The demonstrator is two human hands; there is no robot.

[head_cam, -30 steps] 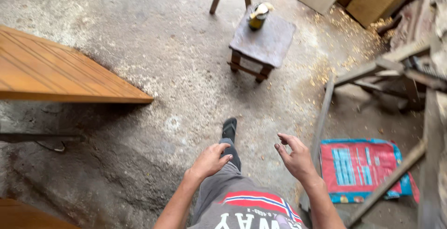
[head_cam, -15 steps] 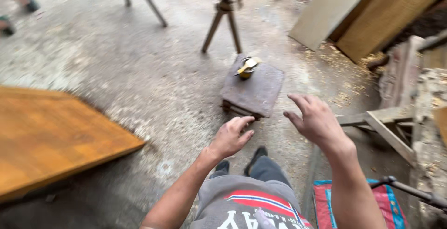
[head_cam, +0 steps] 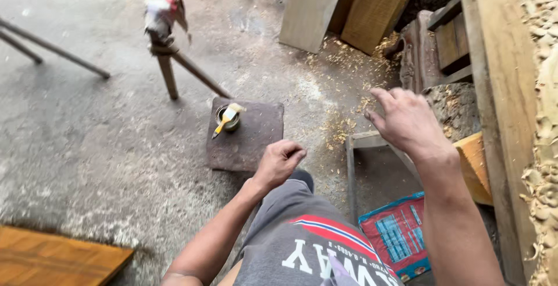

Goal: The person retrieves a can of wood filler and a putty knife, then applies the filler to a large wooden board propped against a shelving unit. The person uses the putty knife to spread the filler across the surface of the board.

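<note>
Head view: the person's left hand hangs in the air, loosely clenched into a soft fist and holding nothing. The right hand is raised at 2 o'clock from it, released, fingers spread, also empty.

The nearest thing to the left hand is a small square dark-brown worktop, low on the grey concrete floor, just beyond the knuckles at 11 o'clock. On its far left corner stands a small round metal can, with a yellow-handled paintbrush laid across its rim, the handle pointing to 7 o'clock.

Neither hand touches the can or the brush. As a judgement, this is an approach with no grasp made. Taking the brush would call for the left hand to open and reach on toward 11 o'clock, lifting the handle without tipping the can.

Around: a wooden trestle leg at 12 o'clock of the worktop, pale leaning wooden boards at 1 o'clock, scattered wood shavings, a red and blue woven sack under the right forearm, and an orange-brown wooden panel at 8 o'clock.
</note>
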